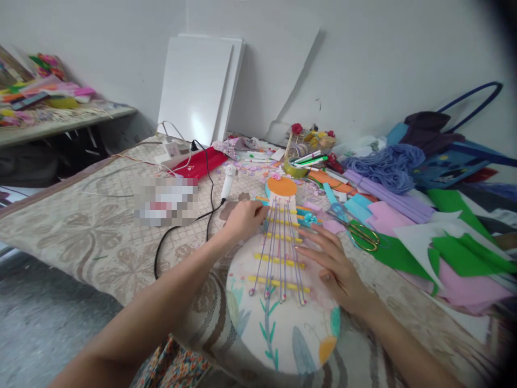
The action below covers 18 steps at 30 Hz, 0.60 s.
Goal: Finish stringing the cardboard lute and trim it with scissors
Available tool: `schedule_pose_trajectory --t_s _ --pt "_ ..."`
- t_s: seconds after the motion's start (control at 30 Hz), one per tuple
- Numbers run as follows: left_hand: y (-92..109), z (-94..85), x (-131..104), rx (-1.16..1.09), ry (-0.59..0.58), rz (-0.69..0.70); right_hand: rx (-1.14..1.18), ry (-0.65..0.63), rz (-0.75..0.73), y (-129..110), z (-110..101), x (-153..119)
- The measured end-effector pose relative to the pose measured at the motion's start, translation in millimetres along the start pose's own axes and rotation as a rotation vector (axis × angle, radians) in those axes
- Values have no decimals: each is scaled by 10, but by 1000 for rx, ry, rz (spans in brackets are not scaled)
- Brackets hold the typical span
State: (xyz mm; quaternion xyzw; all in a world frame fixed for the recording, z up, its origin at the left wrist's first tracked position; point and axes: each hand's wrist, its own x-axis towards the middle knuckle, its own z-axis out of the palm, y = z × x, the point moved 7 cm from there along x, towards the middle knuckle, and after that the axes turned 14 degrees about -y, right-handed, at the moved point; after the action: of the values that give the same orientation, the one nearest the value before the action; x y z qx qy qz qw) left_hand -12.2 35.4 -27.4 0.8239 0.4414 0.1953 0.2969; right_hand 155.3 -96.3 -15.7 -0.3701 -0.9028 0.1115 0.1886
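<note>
A handmade pipa-like paper instrument (283, 328) lies on the patterned tablecloth, its round body towards me. Leaves are painted on the body, and an orange disc (281, 186) tops the neck. Blue-grey strings (278, 237) run lengthwise over yellow strips (278, 261). At the neck's left edge is my left hand (247, 218), its fingers curled closed; what sits at the fingertips is hidden. My right hand (337, 267) rests along the right side with fingers spread, its fingertips by the ends of the yellow strips. A blue flower (310, 217) decorates the right-hand pegs.
A white glue gun (228, 182) with a black cord stands left of the neck. Gold-handled scissors (363, 236) lie at right among green felt (393, 253) and paper scraps. Behind are blue yarn (383, 166), a tape roll (294, 168) and a power strip (172, 151).
</note>
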Motion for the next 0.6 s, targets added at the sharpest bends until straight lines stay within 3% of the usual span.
schedule_pose_trajectory --t_s 0.33,0.6 --pt "17 13 -5 55 -9 -39 -110 -294 -45 -102 209 499" --pt "24 3 -14 34 -30 -52 -125 -291 25 28 186 327"
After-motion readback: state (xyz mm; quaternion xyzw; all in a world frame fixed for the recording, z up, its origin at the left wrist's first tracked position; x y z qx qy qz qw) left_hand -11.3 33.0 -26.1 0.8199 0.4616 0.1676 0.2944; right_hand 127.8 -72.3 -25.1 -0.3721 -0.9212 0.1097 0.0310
